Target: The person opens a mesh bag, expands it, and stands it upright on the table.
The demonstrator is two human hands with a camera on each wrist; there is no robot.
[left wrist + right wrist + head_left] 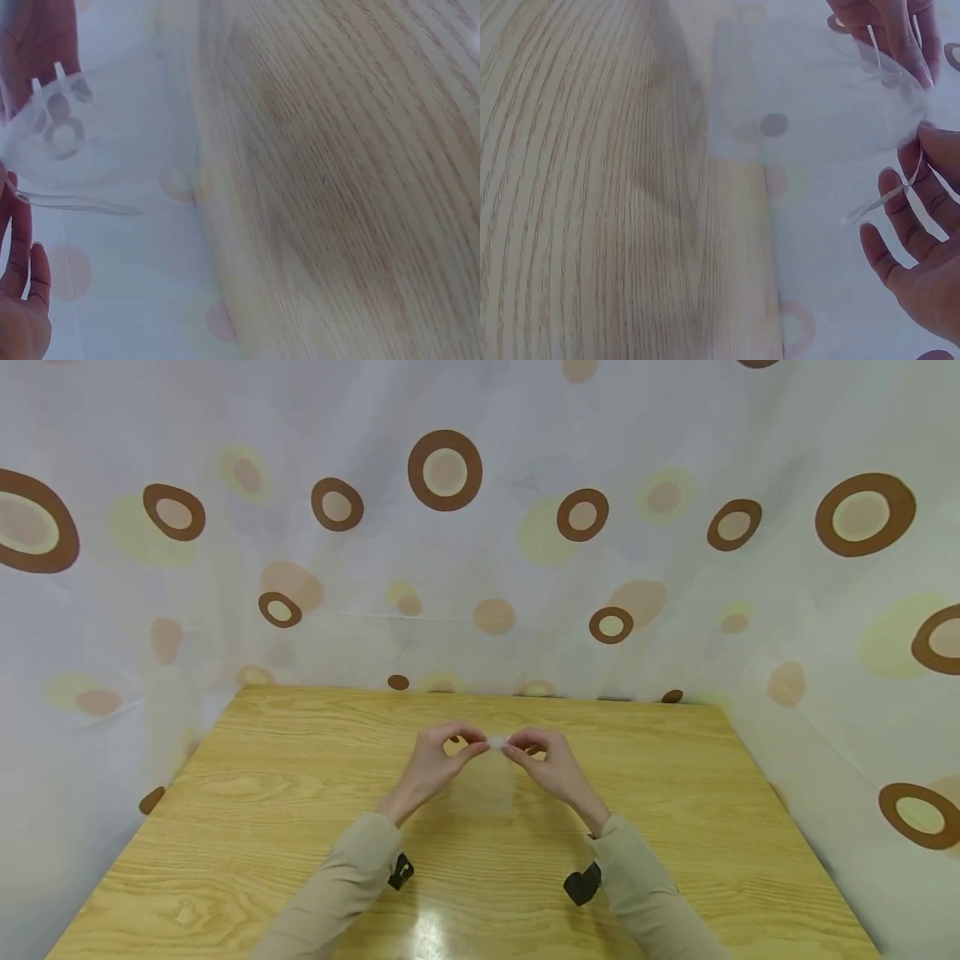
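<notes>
A sheer, translucent white drawstring pouch (483, 787) hangs above the wooden table, its top gathered between my two hands. My left hand (435, 762) pinches the gathered top from the left with thumb and fingertips. From the other side, my right hand (553, 766) pinches it close by, the fingertips of both hands nearly meeting. A thin pale drawstring (877, 206) dangles past the fingers in the right wrist view. The pouch body (127, 127) spreads out below the gather and looks flat; I see nothing inside it.
The wooden table (247, 827) extends around my arms. A white curtain (480, 552) with brown rings and pale spots stands behind it and along both sides. Dark wrist devices (582, 883) hang beneath both beige sleeves (645, 885).
</notes>
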